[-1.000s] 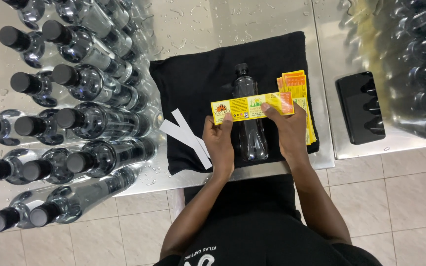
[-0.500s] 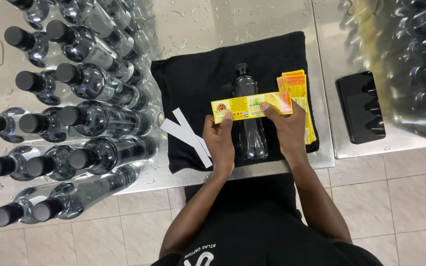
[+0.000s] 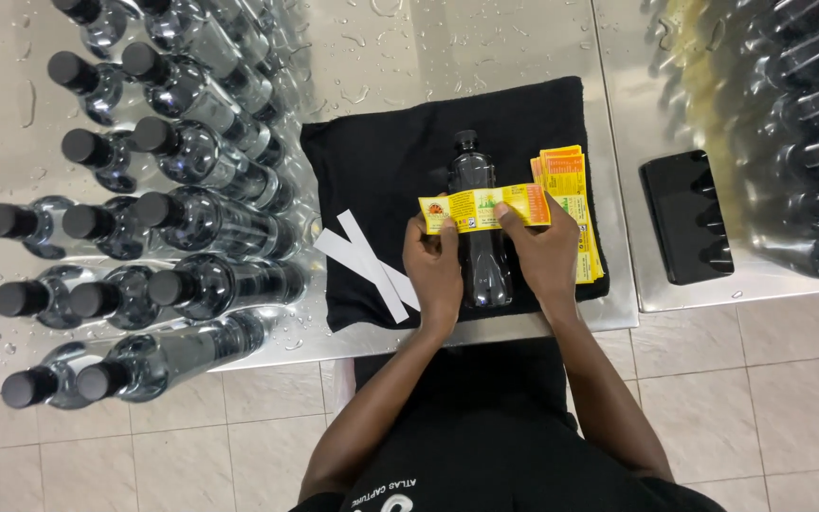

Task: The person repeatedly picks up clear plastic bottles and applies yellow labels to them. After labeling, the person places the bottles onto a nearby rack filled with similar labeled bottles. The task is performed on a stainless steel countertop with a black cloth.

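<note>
Fingers of left hand (image 3: 435, 267) and right hand (image 3: 544, 251) pinch label (image 3: 483, 208) ends over bottle (image 3: 479, 228); keep it taut, level, centred before pressing.

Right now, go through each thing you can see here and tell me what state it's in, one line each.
Bottle on the cloth: lying flat, capped, dark.
Yellow label: held stretched across that bottle.
Left hand: pinching the label's left end.
Right hand: pinching the label's right end.
Label stack: piled flat on the cloth.
Black cloth: spread flat.
White strips: loose, crossed.
Bottles at left: upright, capped, unlabelled.
Metal table: wet with droplets.
</note>
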